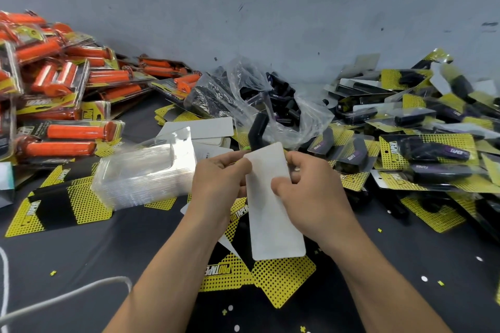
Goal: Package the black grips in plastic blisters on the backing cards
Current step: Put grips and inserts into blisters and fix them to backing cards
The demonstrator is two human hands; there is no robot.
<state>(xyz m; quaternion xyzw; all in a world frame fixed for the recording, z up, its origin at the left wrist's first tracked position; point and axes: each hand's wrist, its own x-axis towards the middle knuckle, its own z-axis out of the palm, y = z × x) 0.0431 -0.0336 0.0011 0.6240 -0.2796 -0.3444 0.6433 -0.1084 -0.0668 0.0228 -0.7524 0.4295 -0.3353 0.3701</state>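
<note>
Behind backing card (273, 211): black grip (258, 127) | left: blister stack (146, 170) | right: packaged pile (419, 127)

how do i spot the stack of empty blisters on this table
Start at the pile of orange grip packs on the left of the table. Just right of and below it, beside the left hand, lies the stack of blisters. It alone is clear and empty; its neighbours are yellow-and-black cards or those filled packs.

Left hand (216, 180) and right hand (311, 189) are bare.
</note>
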